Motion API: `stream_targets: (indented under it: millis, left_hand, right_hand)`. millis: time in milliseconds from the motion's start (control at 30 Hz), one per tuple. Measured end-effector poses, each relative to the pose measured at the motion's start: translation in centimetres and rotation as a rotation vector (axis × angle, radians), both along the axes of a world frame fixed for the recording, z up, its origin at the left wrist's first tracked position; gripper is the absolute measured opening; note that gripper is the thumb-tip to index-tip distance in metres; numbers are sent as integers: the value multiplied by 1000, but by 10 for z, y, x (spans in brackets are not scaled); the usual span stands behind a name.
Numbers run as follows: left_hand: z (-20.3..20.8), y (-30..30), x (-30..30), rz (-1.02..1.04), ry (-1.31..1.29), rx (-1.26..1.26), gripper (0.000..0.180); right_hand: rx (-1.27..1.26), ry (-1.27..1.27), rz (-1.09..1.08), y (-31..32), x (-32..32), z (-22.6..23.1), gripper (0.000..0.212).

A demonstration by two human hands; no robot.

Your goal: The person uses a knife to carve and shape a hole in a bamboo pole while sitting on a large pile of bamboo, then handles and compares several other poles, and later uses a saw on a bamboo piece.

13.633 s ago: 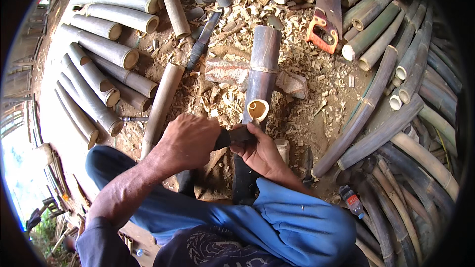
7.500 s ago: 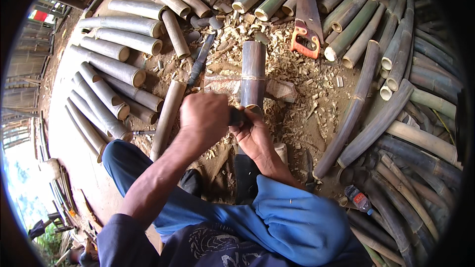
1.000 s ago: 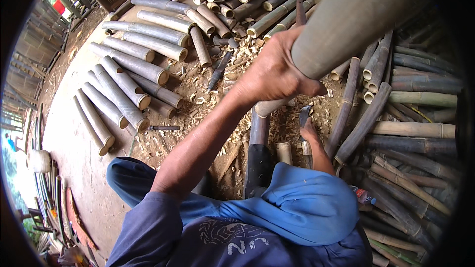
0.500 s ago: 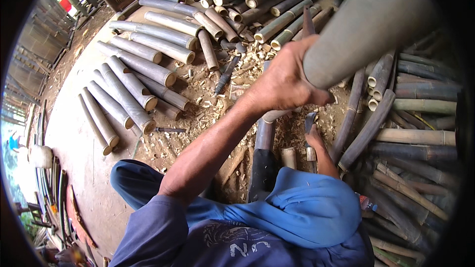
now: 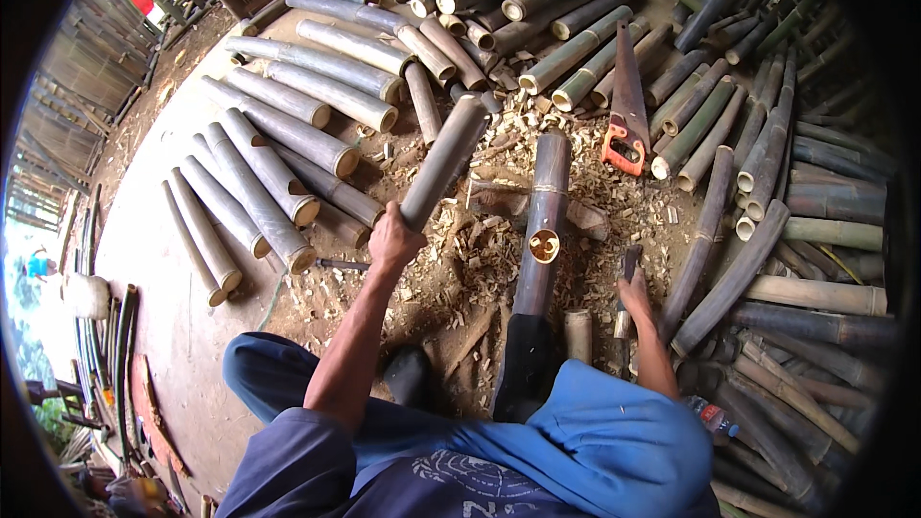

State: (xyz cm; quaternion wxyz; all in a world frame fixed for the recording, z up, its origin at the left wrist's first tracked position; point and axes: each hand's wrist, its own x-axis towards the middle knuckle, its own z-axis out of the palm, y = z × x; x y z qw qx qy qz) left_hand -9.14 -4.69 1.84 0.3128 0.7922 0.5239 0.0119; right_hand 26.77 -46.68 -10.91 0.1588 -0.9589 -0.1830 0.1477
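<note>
My left hand (image 5: 393, 238) is closed around the near end of a short bamboo tube (image 5: 443, 165), which tilts up and away to the right. Low on the right, my right hand (image 5: 633, 294) grips a tool (image 5: 632, 261) with a dark blade-like end and a pale handle; its exact kind is unclear. Between my hands lies a thick dark bamboo pole (image 5: 549, 187). A round hole (image 5: 544, 247) is cut in its upper side, with pale wood showing inside. Something black (image 5: 525, 350) covers its near end.
Shavings (image 5: 470, 249) litter the ground. An orange-handled saw (image 5: 628, 105) lies beyond the pole. Bamboo tubes lie in rows at left (image 5: 254, 158) and in a pile at right (image 5: 815, 294). A short bamboo piece (image 5: 578, 334) stands near my knee; a plastic bottle (image 5: 712, 416) lies at right.
My left hand has swung the bamboo tube from close up on the right down to the left. The holed pole and the saw are now uncovered. My right hand keeps its grip.
</note>
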Motion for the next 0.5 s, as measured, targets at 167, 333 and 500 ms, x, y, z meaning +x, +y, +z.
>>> stream_targets:
  millis: [167, 333, 500]
  left_hand:
    - [32, -35, 14, -38, -83, 297, 85]
    - [67, -150, 17, -519, -309, -508, 77]
    - [82, -151, -1, -448, 206, -324, 41]
  right_hand:
    - [729, 943, -692, 62, -94, 75, 31]
    - [1223, 1352, -450, 130, -197, 126, 25]
    - [1024, 1713, -398, 149, -219, 133, 36]
